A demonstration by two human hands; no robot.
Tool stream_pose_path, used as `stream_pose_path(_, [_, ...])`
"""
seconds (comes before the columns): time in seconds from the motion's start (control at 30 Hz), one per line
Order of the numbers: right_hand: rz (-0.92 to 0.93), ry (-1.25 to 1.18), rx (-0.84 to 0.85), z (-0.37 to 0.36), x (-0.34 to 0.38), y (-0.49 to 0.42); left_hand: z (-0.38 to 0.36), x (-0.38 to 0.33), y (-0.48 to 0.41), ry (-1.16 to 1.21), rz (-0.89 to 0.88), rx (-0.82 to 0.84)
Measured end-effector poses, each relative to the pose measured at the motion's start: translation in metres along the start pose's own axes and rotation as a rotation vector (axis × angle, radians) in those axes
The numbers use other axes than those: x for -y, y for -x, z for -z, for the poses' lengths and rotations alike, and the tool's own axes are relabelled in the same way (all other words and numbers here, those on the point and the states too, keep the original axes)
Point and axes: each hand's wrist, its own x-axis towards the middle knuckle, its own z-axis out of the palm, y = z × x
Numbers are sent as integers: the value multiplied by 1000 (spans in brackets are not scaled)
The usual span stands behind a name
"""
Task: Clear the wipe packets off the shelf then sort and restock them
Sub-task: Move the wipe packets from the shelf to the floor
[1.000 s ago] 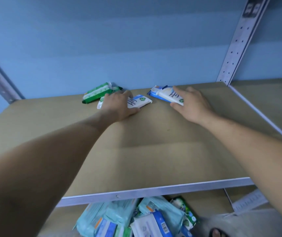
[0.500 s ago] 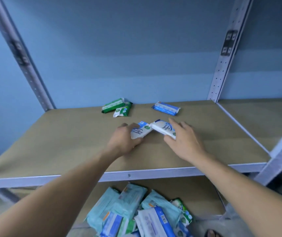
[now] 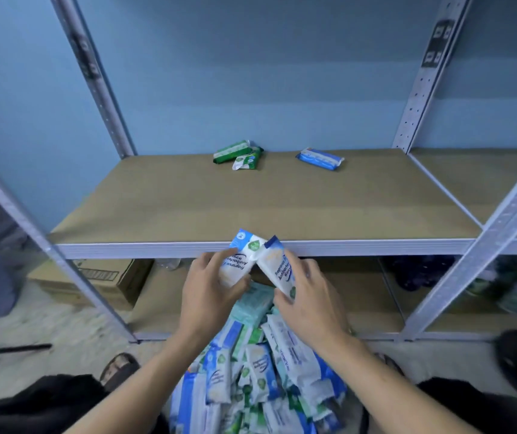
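White packet (image 3: 239,261) gripped in left hand (image 3: 210,297) fingers, 2nd packet (image 3: 277,269) in right hand (image 3: 309,303) fingers, above pile (image 3: 260,383).

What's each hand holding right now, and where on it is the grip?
The left hand grips a white wipe packet round its lower half. The right hand holds a second white packet by its lower end.

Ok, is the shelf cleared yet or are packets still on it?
Not cleared: two green packets and a blue packet lie at the back of the shelf.
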Motion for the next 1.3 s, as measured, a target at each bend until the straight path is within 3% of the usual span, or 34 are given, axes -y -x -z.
stream_pose_path(0.2, [-72, 24, 175, -51, -10, 42, -17, 36, 70, 50, 138, 33])
stream_pose_path(0.6, [-356, 76, 508, -160, -44, 136, -80, 120, 171, -90, 501, 466])
stream_pose_path(0.7, [-464, 54, 580, -187, -57, 161, -91, 131, 181, -128, 572, 500])
stream_pose_path(1.0, [-758, -15, 538, -222, -81, 151, -125, 147, 188, -155, 580, 501])
stream_pose_path(1.3, [-744, 13, 603, -255, -94, 138, -142, 164, 188, -196, 533, 546])
